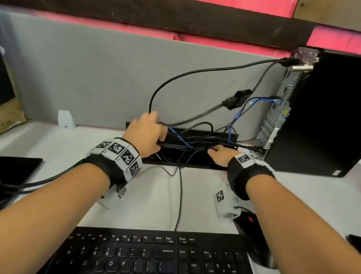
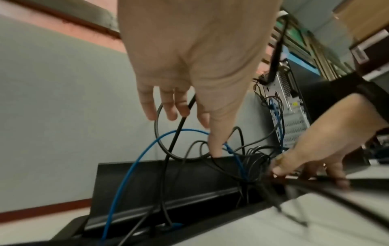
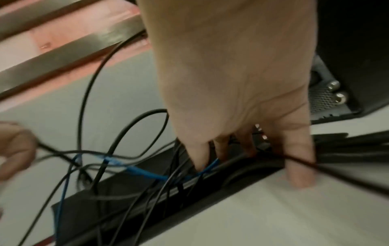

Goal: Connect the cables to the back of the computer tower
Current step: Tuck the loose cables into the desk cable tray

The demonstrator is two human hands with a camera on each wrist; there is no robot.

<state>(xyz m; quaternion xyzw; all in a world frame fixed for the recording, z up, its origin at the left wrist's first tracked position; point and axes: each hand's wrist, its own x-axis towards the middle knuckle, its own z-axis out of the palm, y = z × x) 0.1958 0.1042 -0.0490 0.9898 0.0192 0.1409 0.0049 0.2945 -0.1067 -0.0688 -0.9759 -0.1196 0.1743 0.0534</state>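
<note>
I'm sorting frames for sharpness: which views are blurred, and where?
Head view: mostly sharp, edges bowed, dangling black plug smeared. Left wrist view: left hand soft, dark cable streaked lower right. Right wrist view: softest overall, right hand and desk smeared.

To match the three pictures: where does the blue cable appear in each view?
Head: blue cable right of centre, running to the tower's back.
Left wrist: lower centre, an arc rising from the tray.
Right wrist: lower centre, among black cables.
Shared landmark: black cable tray.
</note>
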